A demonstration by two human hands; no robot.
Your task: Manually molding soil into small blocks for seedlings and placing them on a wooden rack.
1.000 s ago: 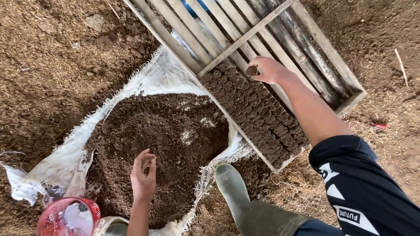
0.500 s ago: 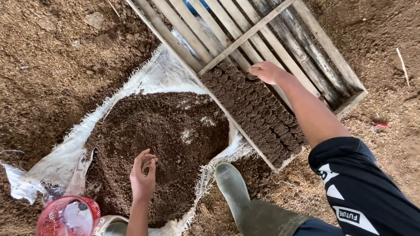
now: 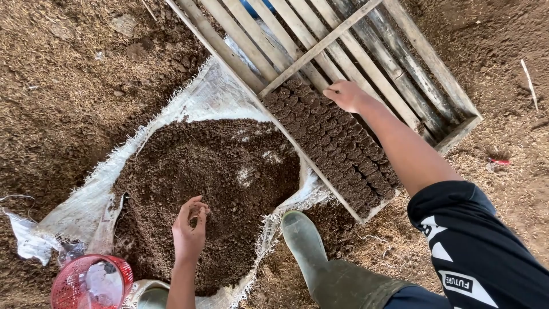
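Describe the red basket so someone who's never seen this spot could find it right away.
Start at the big dark soil heap on the white woven sheet. Follow the sheet to its near left corner, past the left hand. There sits the red basket, round and mesh-walled, the only bright red container among the browns.

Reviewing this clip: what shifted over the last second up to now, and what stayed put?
The right hand slid slightly along the top edge of the rows of dark soil blocks in the slatted wooden tray. The left hand stayed cupped over the dark soil heap on the white woven sack. The red mesh basket and green rubber boot are unmoved.
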